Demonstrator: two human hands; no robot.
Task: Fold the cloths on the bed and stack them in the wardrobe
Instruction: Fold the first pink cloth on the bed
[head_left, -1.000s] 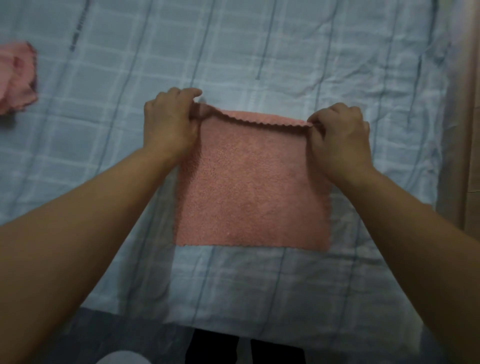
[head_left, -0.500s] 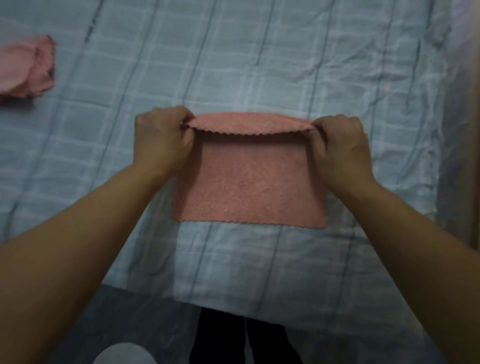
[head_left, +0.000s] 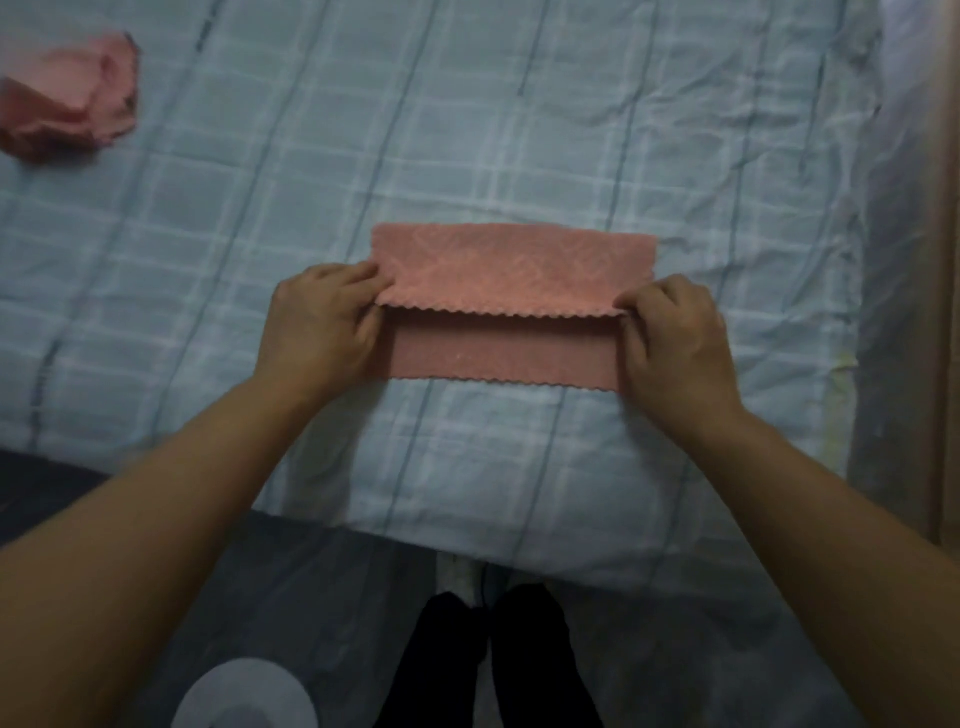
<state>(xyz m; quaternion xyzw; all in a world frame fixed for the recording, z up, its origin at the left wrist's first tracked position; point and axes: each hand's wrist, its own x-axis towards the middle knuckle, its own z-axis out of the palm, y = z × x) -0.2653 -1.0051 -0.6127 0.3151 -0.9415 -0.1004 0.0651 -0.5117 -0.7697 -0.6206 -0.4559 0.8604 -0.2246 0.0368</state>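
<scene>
plaid bed: l hand + r hand pinch pink cloth flap corners

Item 1, pink cloth: scalloped hems, partly folded, far half turned over toward the near hem, flap stopping short of it. Lies near the bed's front edge, centre. Item 2, crumpled pink cloth: blurred heap, bed's far left.

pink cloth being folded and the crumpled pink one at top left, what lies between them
Only bare checked bedsheet, seen in the head view, between the half-folded cloth and the crumpled cloth.
</scene>
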